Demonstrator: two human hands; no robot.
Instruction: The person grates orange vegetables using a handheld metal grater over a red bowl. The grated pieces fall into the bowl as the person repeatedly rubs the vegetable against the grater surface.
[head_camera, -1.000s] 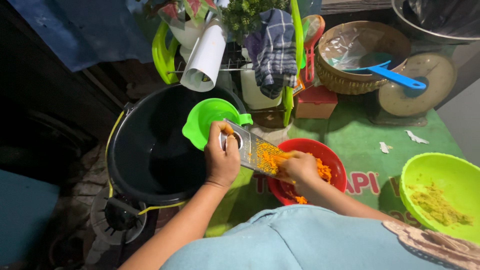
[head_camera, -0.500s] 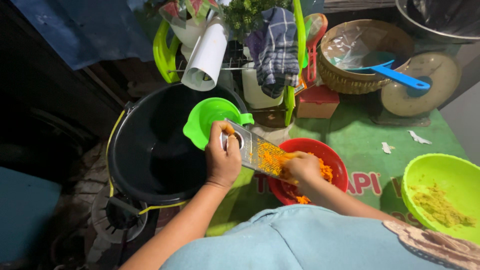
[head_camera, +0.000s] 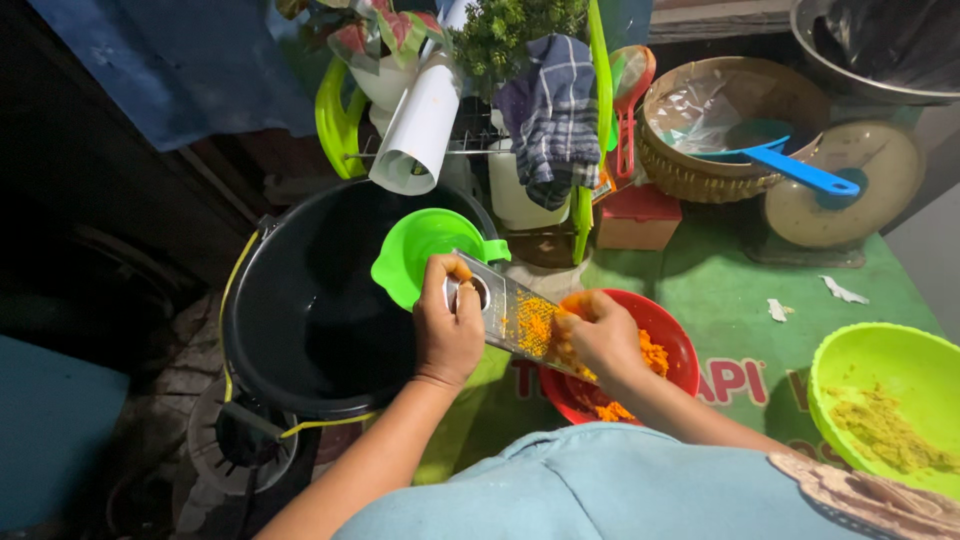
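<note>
My left hand (head_camera: 447, 325) grips the upper end of a flat metal grater (head_camera: 512, 312), which slants down to the right over a red bowl (head_camera: 668, 340). My right hand (head_camera: 598, 335) presses a small orange piece against the grater's lower part; the piece itself is mostly hidden under my fingers. Orange shreds cling to the grater and lie heaped in the red bowl.
A large black bucket (head_camera: 300, 300) stands at the left with a green scoop (head_camera: 420, 250) on its rim. A lime bowl (head_camera: 890, 400) with yellowish pulp sits at the right. Behind are a woven basket (head_camera: 690, 170), a blue spoon (head_camera: 795, 170), a scale, a checked cloth (head_camera: 550, 110).
My right hand has slid a little down and right along the grater, then back up; more orange shreds show on the grater. My left hand holds steady.
</note>
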